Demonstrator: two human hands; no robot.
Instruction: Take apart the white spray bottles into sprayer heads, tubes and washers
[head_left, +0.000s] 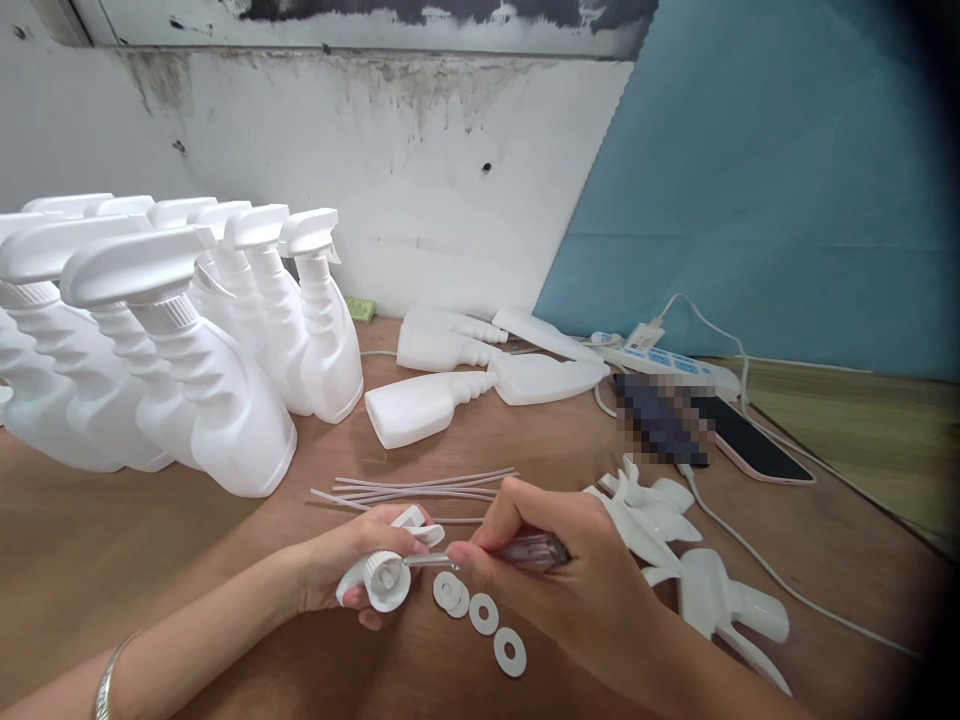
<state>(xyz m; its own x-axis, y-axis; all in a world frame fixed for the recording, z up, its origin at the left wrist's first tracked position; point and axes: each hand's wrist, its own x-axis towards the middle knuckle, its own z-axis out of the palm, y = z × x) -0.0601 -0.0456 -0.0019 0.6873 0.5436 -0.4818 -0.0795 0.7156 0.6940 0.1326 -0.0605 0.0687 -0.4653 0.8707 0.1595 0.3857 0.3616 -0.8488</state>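
Observation:
My left hand [352,548] is closed around a white trigger spray head [386,582], its ribbed collar turned open side toward me. In my right hand [570,560] is a screwdriver [536,549] with a translucent handle, gripped between thumb and fingers. Its metal shaft points left, and the tip meets the collar's rim; whether it reaches inside I cannot tell. Just below the shaft, several flat white ring washers [510,652] lie on the brown table. Thin pale tubes [420,490] rest in a loose bundle behind my hands. Loose white spray heads [720,595] lie to the right of my right hand.
White spray bottles [240,430] with heads fitted stand grouped at left. Several headless bottles [420,405] lie at the back centre. Beyond them are a power strip [675,368], a phone [757,440], a partly blurred dark object [660,420] and a white cable [780,580] crossing the right side.

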